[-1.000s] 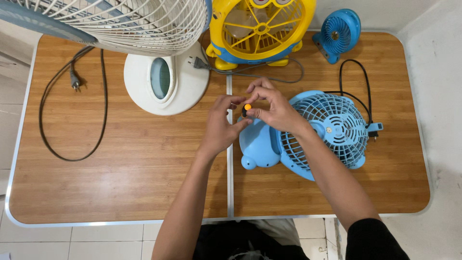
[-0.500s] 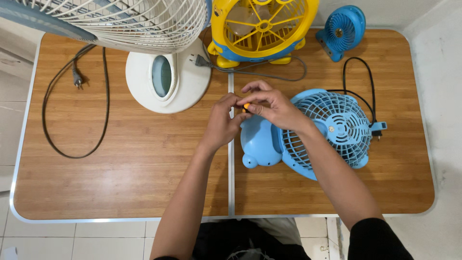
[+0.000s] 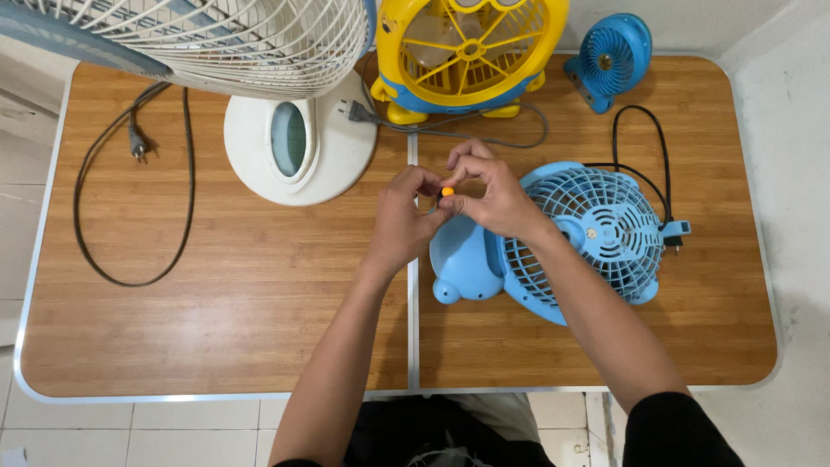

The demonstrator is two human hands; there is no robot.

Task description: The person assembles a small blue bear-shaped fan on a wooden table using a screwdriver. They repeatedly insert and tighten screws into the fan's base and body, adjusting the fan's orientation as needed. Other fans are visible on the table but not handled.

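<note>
1. Pinching a small orange-tipped piece [image 3: 446, 193], the right hand [image 3: 493, 201] has its thumb and forefinger closed on it above the base of the light blue desk fan [image 3: 553, 239].
2. Compared with half a second ago, the left hand [image 3: 403, 220] has curled tighter, its fingertips touching the piece.
3. Both hands have barely shifted over the wooden table [image 3: 242, 285].
</note>
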